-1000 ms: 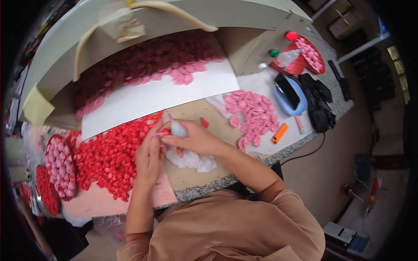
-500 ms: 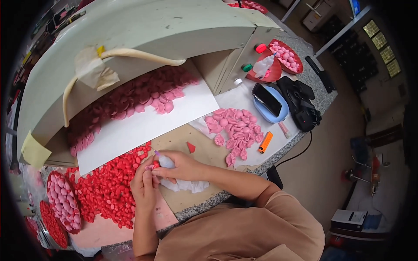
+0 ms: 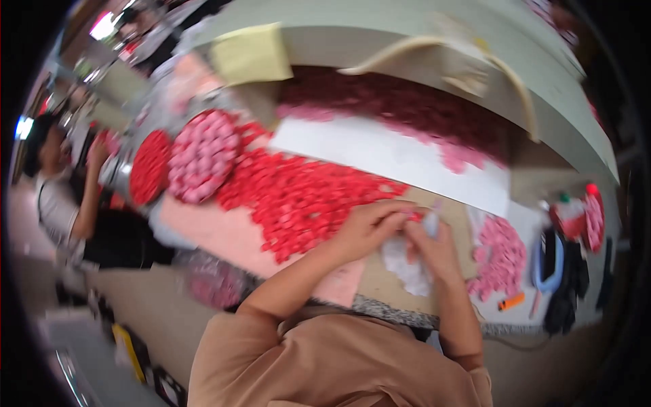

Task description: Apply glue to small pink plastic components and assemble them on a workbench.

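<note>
Over tan board [image 3: 383,288], L hand [image 3: 369,227] pinched red piece [image 3: 415,216], R hand [image 3: 439,249] squeeze bottle [image 3: 430,224]. Prob. mid-dab — next needed steady aim.

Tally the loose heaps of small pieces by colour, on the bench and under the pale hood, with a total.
Red: 1, the red heap beside the left hand
Pink: 2, the shadowed pink heap under the pale hood and the smaller pink heap at right
Total: 3 heaps; blur hides the number of single pieces.
</note>
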`<act>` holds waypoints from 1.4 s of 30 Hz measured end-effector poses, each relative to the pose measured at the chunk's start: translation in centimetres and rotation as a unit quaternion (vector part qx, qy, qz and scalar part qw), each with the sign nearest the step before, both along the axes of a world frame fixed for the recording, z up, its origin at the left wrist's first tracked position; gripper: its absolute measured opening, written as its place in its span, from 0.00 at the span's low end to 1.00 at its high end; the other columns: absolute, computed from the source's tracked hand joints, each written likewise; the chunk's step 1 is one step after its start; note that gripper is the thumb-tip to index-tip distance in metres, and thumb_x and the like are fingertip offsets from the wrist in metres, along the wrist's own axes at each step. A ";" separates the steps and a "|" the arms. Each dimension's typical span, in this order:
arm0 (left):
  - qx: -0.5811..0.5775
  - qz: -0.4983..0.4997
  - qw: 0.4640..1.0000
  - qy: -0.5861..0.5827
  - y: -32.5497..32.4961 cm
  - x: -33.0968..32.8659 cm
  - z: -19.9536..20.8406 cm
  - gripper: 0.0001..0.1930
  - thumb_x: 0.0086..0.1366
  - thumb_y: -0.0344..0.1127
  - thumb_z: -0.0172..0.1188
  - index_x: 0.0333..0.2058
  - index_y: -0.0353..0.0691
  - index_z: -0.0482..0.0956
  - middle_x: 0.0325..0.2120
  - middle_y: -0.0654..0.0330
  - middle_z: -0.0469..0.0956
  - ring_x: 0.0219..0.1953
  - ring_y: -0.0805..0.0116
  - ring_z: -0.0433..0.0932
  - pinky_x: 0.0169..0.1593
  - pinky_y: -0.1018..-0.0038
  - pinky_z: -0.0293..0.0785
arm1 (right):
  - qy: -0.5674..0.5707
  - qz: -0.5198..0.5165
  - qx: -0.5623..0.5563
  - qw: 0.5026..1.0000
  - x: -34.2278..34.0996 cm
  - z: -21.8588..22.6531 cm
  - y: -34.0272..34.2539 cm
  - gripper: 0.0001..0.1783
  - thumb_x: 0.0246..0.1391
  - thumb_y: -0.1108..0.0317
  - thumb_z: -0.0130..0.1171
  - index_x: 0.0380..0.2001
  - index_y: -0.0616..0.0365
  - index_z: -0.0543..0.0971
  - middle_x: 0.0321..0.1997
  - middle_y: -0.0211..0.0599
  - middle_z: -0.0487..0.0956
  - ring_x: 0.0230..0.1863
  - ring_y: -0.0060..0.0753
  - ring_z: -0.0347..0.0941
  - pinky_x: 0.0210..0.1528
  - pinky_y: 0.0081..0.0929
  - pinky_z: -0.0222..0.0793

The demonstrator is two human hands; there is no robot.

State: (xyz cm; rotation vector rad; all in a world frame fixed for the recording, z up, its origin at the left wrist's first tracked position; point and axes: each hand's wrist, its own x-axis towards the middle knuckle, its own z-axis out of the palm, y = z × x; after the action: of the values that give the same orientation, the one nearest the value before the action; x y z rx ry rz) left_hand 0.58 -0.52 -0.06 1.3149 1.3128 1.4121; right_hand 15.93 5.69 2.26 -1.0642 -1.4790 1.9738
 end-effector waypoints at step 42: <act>-0.035 -0.091 0.983 -0.155 -1.1 -0.3 0.7 0.15 0.69 0.37 0.44 0.49 0.43 0.73 0.15 0.64 0.69 0.13 0.80 0.68 0.18 0.82 0.66 | 0.081 0.049 -0.005 0.996 0.0 -2.3 0.7 0.14 0.57 0.60 0.53 0.38 0.60 0.69 0.20 0.30 0.71 0.13 0.15 0.62 0.11 0.11 0.52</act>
State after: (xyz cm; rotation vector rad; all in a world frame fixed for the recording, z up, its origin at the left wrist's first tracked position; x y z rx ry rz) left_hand 0.29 -1.64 0.68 1.0868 0.9996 1.3664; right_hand 15.93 6.41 0.00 -0.8285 -1.4590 2.0830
